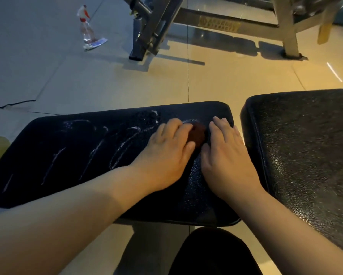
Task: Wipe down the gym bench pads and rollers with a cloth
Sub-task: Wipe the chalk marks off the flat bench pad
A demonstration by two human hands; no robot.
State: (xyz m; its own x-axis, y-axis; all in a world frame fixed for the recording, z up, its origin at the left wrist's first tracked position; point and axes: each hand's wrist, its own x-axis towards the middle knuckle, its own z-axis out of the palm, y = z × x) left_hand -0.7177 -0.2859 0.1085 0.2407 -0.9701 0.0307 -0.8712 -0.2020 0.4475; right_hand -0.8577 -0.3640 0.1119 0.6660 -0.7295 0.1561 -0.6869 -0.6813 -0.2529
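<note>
Soft, light and bunched, the small reddish-brown cloth (198, 133) lies far right on the wet black textured bench pad (67, 155), best held from above as the left hand (167, 149) curls close-set fingers over it, the right hand (227, 155) flat beside it, fingers together

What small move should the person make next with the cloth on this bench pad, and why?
Probably sweep the cloth leftward along the pad. The left hand holds it near the pad's right end, the right hand lies flat beside it, and white wet streaks cross the pad further left, seemingly unwiped.
</note>
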